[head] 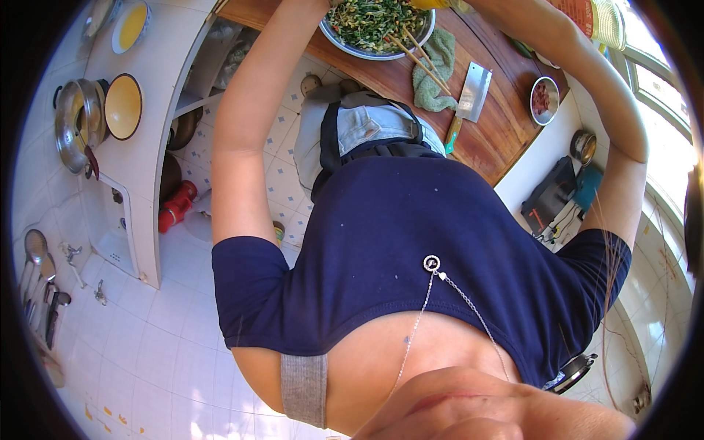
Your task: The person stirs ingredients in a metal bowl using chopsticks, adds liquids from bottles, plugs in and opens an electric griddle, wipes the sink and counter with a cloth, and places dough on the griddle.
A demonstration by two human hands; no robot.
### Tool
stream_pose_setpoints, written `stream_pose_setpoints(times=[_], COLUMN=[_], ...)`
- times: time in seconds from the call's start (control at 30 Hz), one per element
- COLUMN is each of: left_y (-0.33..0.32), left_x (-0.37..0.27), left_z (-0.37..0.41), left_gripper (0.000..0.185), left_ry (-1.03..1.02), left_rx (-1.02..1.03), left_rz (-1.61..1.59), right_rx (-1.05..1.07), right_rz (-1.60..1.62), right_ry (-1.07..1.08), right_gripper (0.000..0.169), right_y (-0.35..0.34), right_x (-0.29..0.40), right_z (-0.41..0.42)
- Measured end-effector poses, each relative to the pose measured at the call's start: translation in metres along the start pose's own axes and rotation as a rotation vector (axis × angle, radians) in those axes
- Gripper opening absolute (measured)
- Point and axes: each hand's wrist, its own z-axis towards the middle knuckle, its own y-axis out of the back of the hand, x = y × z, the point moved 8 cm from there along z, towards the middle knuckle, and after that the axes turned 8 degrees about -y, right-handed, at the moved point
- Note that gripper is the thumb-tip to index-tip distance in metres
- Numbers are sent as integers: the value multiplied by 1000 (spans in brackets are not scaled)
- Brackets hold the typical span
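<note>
Both my hands are out of view past the top edge; the left forearm (258,93) and right forearm (550,33) reach up to it. Between them, a metal bowl (379,56) holds chopped greens and sprouts. A pair of wooden chopsticks (421,63) leans from the bowl over a crumpled green cloth (434,88). Beside the cloth a cleaver (474,94) lies flat, its wooden handle towards me. A yellow item (429,3) shows partly above the bowl, near the right wrist. To the right, a small metal bowl (544,100) contains reddish chopped pieces, perhaps meat.
The wooden table (506,129) ends close before my body. On the left counter (159,71) stand a bowl of yellow liquid (132,27), a yellow-lined bowl (123,106) and a steel pot with a lid (77,126). Ladles (37,253) hang on the tiled wall. A window is at right.
</note>
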Motion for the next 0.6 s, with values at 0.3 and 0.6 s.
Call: stream_pose_setpoints(times=[0.3,0.6], left_y=[16,61], left_x=[9,29], left_z=[-8,-40], left_gripper=[25,26], left_ry=[10,8], left_rx=[-63,-181], left_rz=[-104,-283], right_rx=[41,14], right_rz=[-21,-62], right_ry=[-16,-68], right_gripper=[41,40], right_y=[7,4], right_x=[-3,-16], right_z=[-4,5])
